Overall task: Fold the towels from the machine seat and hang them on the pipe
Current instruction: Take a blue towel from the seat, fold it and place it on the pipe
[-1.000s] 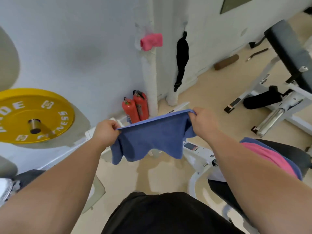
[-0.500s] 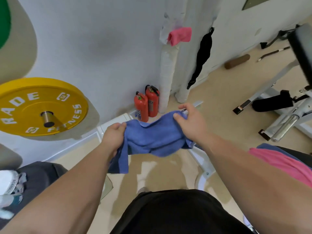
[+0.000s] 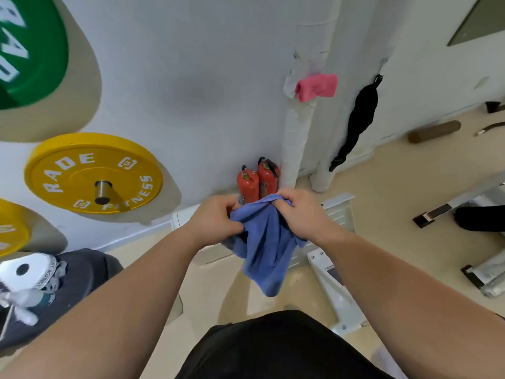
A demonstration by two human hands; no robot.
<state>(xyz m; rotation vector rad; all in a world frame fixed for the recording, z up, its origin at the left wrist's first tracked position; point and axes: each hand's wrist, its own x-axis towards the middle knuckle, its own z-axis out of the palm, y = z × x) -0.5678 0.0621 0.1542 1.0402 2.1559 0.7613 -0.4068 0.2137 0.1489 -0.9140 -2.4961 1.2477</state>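
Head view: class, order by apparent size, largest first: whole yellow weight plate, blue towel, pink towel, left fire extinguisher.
1. whole yellow weight plate
2. blue towel
3. pink towel and left fire extinguisher: look alike, unranked.

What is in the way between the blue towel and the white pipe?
Nothing visible. The left hand and right hand hold the soft blue towel in open air before the white wrapped pipe. Two red fire extinguishers stand low beside it; a pink towel already hangs higher.

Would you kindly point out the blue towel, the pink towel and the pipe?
blue towel (image 3: 266, 250): head view, hanging middle.
pink towel (image 3: 317, 87): head view, front face.
pipe (image 3: 296, 138): head view, wrapped shaft below pink towel.
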